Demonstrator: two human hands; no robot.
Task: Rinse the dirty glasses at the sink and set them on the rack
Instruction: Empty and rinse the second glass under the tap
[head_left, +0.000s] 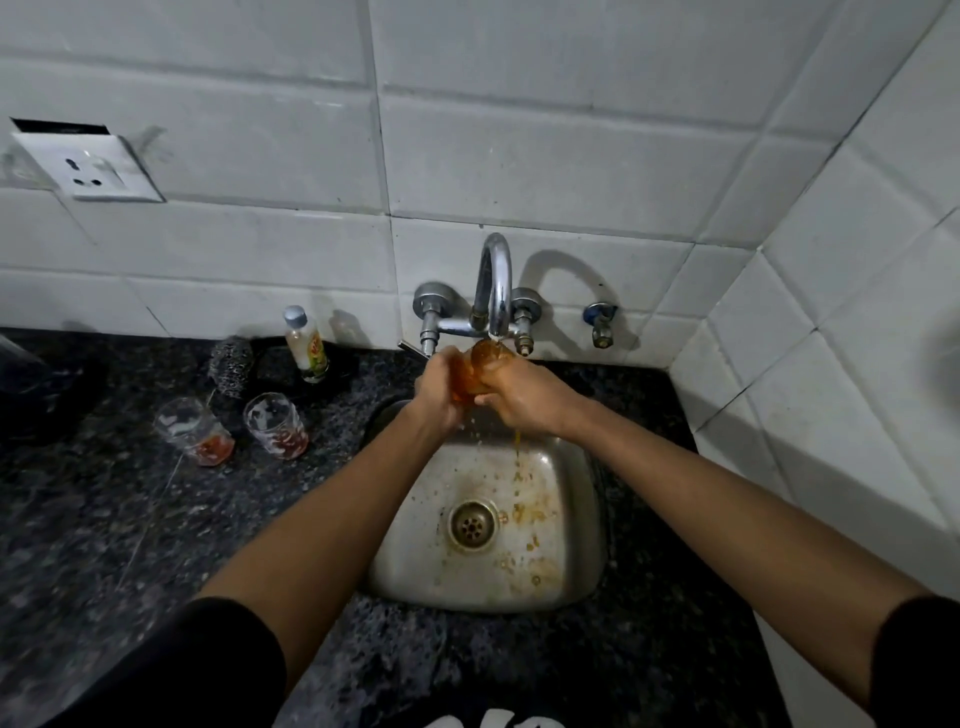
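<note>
Under the tap (493, 291), a glass (480, 371) in both hands (seemingly orange-stained).

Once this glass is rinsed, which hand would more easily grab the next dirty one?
Probably the left hand. The two dirty glasses stand on the counter left of the sink, on that hand's side. The right hand would have to cross over. Both now hold the glass under the tap.

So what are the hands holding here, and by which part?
Both hands, left hand and right hand, grip the sides of one amber-stained clear glass under the chrome tap.
</note>
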